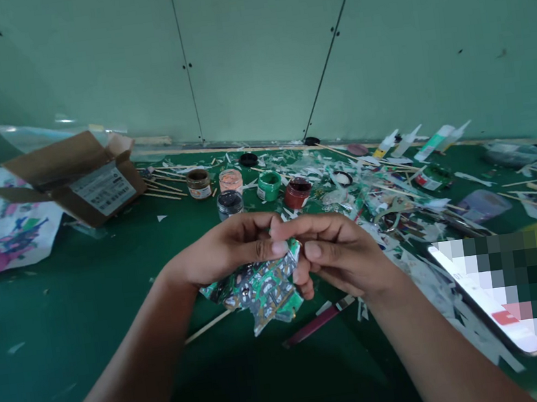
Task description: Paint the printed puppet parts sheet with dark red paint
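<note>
Between my hands is a flat cutout [269, 289] with a jagged edge, painted in green, grey, white and brown. My left hand [235, 247] grips its upper edge between thumb and fingers. At its upper right corner, my right hand [337, 245] is closed, thumb and fingers pinched together; whether something small sits in that pinch is hard to make out. Below the cutout lies a dark pink tool [315, 324] with a metal end. A thin wooden stick [208, 327] rests under the cutout on the left.
Open paint jars, among them a green jar [269, 186] and a red jar [297, 192], stand behind my hands. An open cardboard box [89, 177] is at the left. Plastic scraps, sticks and glue bottles [432, 142] litter the right side, where a phone [487, 304] lies.
</note>
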Action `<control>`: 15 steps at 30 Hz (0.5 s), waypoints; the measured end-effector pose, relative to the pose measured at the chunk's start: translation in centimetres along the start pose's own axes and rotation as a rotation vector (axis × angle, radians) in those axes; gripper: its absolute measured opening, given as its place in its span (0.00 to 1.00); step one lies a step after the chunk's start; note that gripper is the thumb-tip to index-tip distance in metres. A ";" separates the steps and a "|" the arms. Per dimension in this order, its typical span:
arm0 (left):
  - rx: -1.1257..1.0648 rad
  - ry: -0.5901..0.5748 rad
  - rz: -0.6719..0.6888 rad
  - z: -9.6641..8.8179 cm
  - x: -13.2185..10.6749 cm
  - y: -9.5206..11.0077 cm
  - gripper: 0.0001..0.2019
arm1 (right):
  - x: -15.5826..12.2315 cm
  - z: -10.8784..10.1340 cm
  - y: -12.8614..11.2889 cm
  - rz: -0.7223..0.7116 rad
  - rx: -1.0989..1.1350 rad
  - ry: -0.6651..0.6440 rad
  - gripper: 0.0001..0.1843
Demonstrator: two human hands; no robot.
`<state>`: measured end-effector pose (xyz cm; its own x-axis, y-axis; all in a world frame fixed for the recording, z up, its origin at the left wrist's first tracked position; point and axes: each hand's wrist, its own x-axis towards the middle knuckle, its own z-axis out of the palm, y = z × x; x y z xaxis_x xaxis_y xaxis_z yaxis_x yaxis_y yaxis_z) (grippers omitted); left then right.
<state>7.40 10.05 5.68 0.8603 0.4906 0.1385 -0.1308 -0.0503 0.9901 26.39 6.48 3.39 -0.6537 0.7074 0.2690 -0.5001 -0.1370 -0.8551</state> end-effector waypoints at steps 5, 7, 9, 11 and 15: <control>0.029 0.027 -0.001 -0.1 0.0 0.0 0.12 | 0.1 0.1 0.2 -0.102 -0.184 0.056 0.12; 0.019 0.017 0.007 -0.1 0.0 -0.1 0.11 | 0.2 0.2 0.2 -0.126 -0.245 0.103 0.12; 0.004 0.020 0.003 -0.1 0.1 -0.1 0.11 | 0.2 0.4 0.1 -0.147 -0.286 0.144 0.11; -0.016 0.028 0.002 -0.1 0.1 -0.2 0.12 | 0.3 0.5 0.1 -0.166 -0.310 0.174 0.10; -0.056 0.024 0.016 -0.2 0.1 -0.3 0.13 | 0.2 0.5 0.1 -0.160 -0.306 0.183 0.08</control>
<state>7.41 10.24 5.34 0.8457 0.5113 0.1527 -0.1719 -0.0098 0.9851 25.91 6.25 3.62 -0.4554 0.8188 0.3496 -0.3769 0.1784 -0.9089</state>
